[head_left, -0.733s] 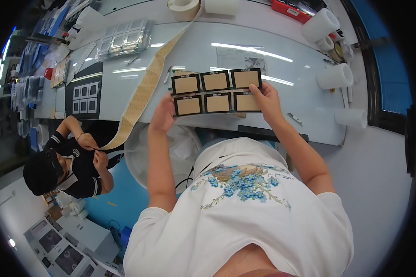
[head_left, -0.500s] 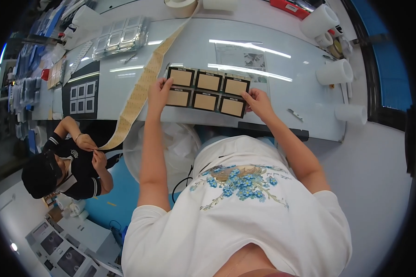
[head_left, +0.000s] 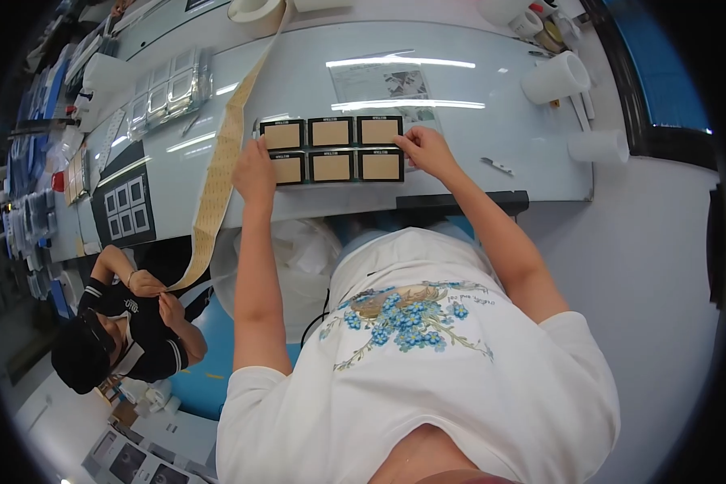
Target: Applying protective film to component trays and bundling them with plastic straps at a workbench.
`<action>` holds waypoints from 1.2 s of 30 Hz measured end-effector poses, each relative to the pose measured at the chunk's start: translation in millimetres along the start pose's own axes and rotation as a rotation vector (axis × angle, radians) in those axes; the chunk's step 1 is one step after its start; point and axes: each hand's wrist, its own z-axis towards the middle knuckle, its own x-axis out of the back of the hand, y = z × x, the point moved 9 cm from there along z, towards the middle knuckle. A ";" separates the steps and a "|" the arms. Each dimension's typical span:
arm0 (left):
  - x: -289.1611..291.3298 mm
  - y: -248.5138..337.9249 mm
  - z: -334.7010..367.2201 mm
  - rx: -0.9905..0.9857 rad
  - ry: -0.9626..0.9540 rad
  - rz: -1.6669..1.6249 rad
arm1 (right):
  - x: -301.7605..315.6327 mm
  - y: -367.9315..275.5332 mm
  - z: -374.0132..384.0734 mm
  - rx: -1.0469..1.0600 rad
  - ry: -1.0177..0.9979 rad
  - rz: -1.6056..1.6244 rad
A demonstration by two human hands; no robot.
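A flat sheet of several black-framed rectangular panels (head_left: 331,165), each with a tan face, lies level along the near part of the table in two rows. At its left end, my left hand (head_left: 254,173) is closed on the edge, fingers partly hidden behind it. My right hand (head_left: 426,152) pinches the right edge near the upper corner, thumb and forefinger together. Whether the sheet rests on the tabletop or hangs just over it, I cannot tell.
A long tan tape strip (head_left: 223,153) runs from a roll (head_left: 256,14) to a co-worker's hands (head_left: 157,292) at left. Clear trays (head_left: 169,95) and a dark mat (head_left: 109,206) lie left. White rolls (head_left: 555,78) and a small cutter (head_left: 497,166) are at right.
The sheet was tilted, its right end nearer me; now it sits level and further left in view, with both hands still on it. The whole view has shifted too.
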 end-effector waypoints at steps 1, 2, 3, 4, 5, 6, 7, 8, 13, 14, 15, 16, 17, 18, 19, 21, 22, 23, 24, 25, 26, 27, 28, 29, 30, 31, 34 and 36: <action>1.4 2.8 0.9 -0.021 0.014 0.044 | 1.7 -2.0 0.1 0.001 0.013 -0.005; 1.6 3.8 1.0 -0.023 0.014 0.044 | 2.3 -3.4 -0.8 0.000 0.015 -0.003; -1.2 1.0 0.5 0.010 -0.021 0.066 | 3.4 -6.0 -2.2 0.014 0.024 -0.098; -4.4 -2.6 0.6 0.043 -0.054 0.088 | 4.7 -9.0 -3.3 0.028 0.034 -0.192; -4.7 -3.2 -0.1 0.040 -0.054 0.088 | 6.2 -10.3 -4.9 0.027 0.036 -0.190; 2.2 -2.0 -1.4 0.016 0.025 0.104 | 8.9 -13.2 -6.8 0.046 0.055 -0.300; 7.2 -1.4 -1.7 -0.011 0.106 0.118 | 12.1 -16.1 -8.9 0.064 0.078 -0.408; 3.4 -3.4 -0.9 -0.019 0.107 0.117 | 11.9 -9.8 -7.6 0.061 0.085 -0.405; -58.4 -41.2 8.9 0.334 -0.262 -0.688 | -12.3 28.8 -1.3 -0.063 0.048 0.026; -61.2 -38.9 13.0 0.322 -0.264 -0.695 | -18.7 25.1 -7.0 -0.138 -0.009 0.104; -68.2 -34.7 14.3 0.318 -0.320 -0.728 | -35.4 41.4 3.4 -0.192 -0.093 0.266; -74.8 -27.3 16.9 0.305 -0.379 -0.764 | -48.2 55.5 13.0 -0.241 -0.169 0.429; -81.0 -32.6 16.6 0.293 -0.372 -0.774 | -55.5 54.3 13.6 -0.297 -0.236 0.437; -82.2 -42.5 14.4 0.281 -0.332 -0.703 | -60.4 49.2 16.8 -0.293 -0.181 0.426; -84.8 -46.2 14.6 0.262 -0.299 -0.640 | -62.8 50.4 19.8 -0.293 -0.114 0.416; -91.0 -47.5 11.3 0.254 -0.318 -0.598 | -57.7 31.8 6.4 -0.325 -0.073 0.326; -90.4 -45.6 12.8 0.224 -0.312 -0.604 | -55.9 35.1 6.6 -0.351 -0.027 0.257; -89.0 -42.4 14.4 0.195 -0.306 -0.608 | -57.5 33.0 6.4 -0.341 -0.041 0.265; -89.9 -37.2 15.0 0.168 -0.312 -0.622 | -58.7 34.5 7.1 -0.379 -0.087 0.277; -90.2 -35.7 14.9 0.186 -0.321 -0.667 | -61.5 36.7 6.7 -0.417 -0.136 0.293; -92.5 -41.2 14.1 0.209 -0.327 -0.710 | -55.5 18.1 -4.7 -0.433 -0.153 0.263; -93.6 -43.4 14.1 0.190 -0.330 -0.717 | -58.2 22.0 1.9 -0.382 -0.169 0.172; -94.2 -58.5 13.3 0.209 -0.274 -0.681 | -61.7 18.7 8.4 -0.322 -0.196 0.073; -92.7 -62.3 12.1 0.229 -0.226 -0.647 | -59.7 12.0 3.0 -0.345 -0.243 -0.039; -93.5 -62.7 11.3 0.223 -0.222 -0.653 | -54.0 11.5 3.9 -0.340 -0.235 -0.041; -90.0 -52.8 12.7 0.219 -0.236 -0.559 | -50.8 8.8 3.6 -0.256 -0.296 -0.002; -78.1 -23.2 16.9 0.158 -0.255 -0.493 | -44.2 21.7 7.0 -0.181 -0.373 0.104; -81.8 -31.7 18.9 0.189 -0.240 -0.466 | -44.9 9.6 3.6 -0.120 -0.395 0.131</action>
